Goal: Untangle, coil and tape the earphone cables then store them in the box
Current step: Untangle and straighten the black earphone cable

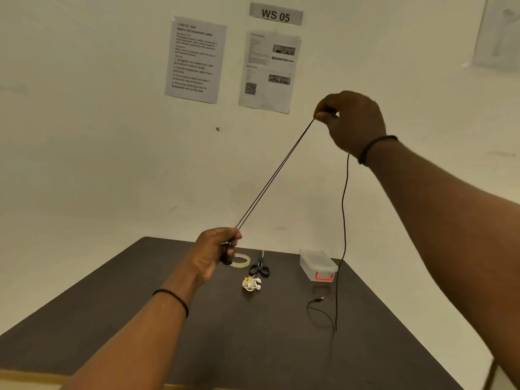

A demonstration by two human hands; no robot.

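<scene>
A black earphone cable (pixel 277 173) stretches taut as two thin strands between my hands, above the dark table (pixel 168 333). My left hand (pixel 216 253) grips its lower end, fingers curled round the earbuds. Raised high at the right, my right hand (pixel 351 122) pinches the cable where the strands meet. From that hand the rest of the cable hangs down to the table, ending in the plug (pixel 319 299). A tangled white earphone bundle (pixel 251 284) lies on the table. The clear plastic box (pixel 318 265) with a red latch stands closed at the right.
A roll of clear tape (pixel 242 261) and black-handled scissors (pixel 260 266) lie just behind the white bundle. The table stands against a white wall with printed sheets (pixel 195 59) and a "WS 05" sign (pixel 275 14).
</scene>
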